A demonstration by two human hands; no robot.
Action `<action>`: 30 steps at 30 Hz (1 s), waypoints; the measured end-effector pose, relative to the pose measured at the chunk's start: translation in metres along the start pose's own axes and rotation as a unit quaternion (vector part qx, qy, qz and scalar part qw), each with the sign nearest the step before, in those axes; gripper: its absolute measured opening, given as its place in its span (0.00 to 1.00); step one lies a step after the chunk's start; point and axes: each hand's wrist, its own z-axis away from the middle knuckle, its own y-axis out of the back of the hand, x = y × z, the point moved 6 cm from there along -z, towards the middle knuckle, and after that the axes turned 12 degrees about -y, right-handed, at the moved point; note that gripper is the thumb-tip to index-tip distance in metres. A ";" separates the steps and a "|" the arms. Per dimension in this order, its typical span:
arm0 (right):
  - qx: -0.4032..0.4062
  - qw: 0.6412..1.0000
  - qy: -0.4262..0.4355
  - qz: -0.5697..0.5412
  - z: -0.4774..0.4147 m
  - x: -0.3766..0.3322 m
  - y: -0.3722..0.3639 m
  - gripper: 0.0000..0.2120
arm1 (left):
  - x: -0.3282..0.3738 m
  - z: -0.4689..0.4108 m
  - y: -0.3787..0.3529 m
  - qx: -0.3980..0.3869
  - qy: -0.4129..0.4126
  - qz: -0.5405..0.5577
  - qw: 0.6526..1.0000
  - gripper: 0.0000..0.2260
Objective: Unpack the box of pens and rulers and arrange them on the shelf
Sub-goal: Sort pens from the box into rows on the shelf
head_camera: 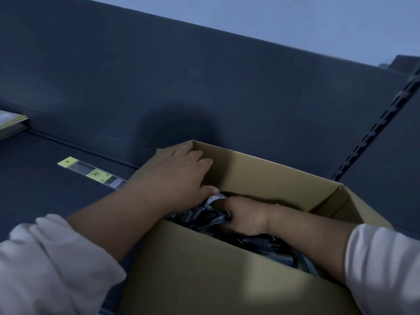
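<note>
An open cardboard box sits on a dark shelf, close against the shelf's dark back panel, and both of the person's hands are at it. The left hand rests on the box's left wall near the far corner, its fingers fairly straight and laid over the rim, the thumb pointing down toward the contents; its grip is wide and holds nothing. The right hand is down inside the box, buried in a loose heap of dark pens, and its grip is narrow, the fingers curled into a bunch of them, though the fingertips themselves are hidden. A small white scrap shows among the pens, between the left thumb and the right hand. One ruler in a clear packet with yellow labels lies flat on the shelf, just left of the box and apart from both hands. At the far left edge lies a yellow-edged package, only partly in view. A slotted upright runs along the back panel to the right of the box. Both forearms come out of pale rolled sleeves.
</note>
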 end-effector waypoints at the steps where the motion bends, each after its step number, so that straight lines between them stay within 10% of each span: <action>1: 0.006 1.000 0.008 -0.011 0.002 0.000 0.002 0.15 | 0.001 0.000 0.001 -0.003 0.001 0.002 1.000 0.41; 18: 0.001 0.954 0.008 -0.300 0.095 0.029 0.070 0.03 | 0.067 -0.026 0.038 0.059 -0.114 -0.089 0.988 0.52; 30: 0.072 0.925 -0.007 -0.374 0.185 0.061 0.098 0.08 | 0.161 -0.046 0.102 0.185 -0.302 -0.178 0.918 0.27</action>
